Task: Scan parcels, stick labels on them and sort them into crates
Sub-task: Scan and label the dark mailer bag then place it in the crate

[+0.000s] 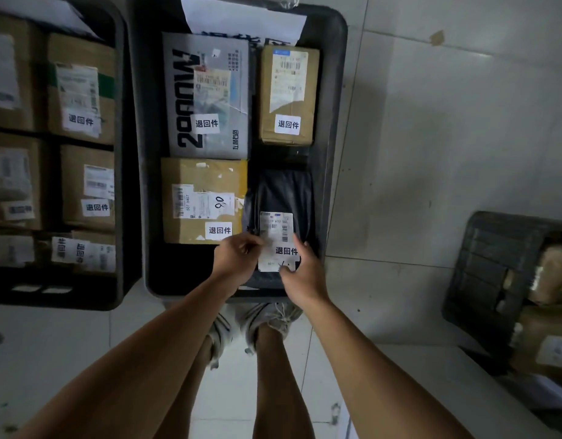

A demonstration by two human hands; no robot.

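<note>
- The dark plastic crate (335, 90) sits in the top middle of the pic, on the pale tiled floor (431, 137).
- In its bottom right corner lies the task's thing: a soft black plastic bag parcel (281, 191) w/ a white shipping label (276, 228) on it.
- A small white sticker w/ black letters (286, 250) sits on the low part of that label, between the two hands.
- Left hand (237, 258) is at the label's left edge. Fingers are curled, tips close together at the paper edge; looks like a pinch on the label, a bit blurry.
- Right hand (305, 269) is on the label's right side. Thumb (289, 271) presses on the label's bottom part, fingers curl round the parcel's right edge.
- Same crate also has 3 more parcels, each w/ the same kind of sticker: a grey printed box (206, 93) top left, a small brown cardboard box (287, 93) top right, a flat tan cardboard box (203, 201) bottom left, just beside the black bag.
- A white paper sheet (241, 17) hangs over the crate's top edge.
- A 2nd dark crate (124, 153) fills the left side, packed w/ brown boxes.
- A 3rd dark crate (482, 264) at the right edge is tilted, w/ parcels in it.
- Pale sneakers (273, 315) show just below the middle crate.
</note>
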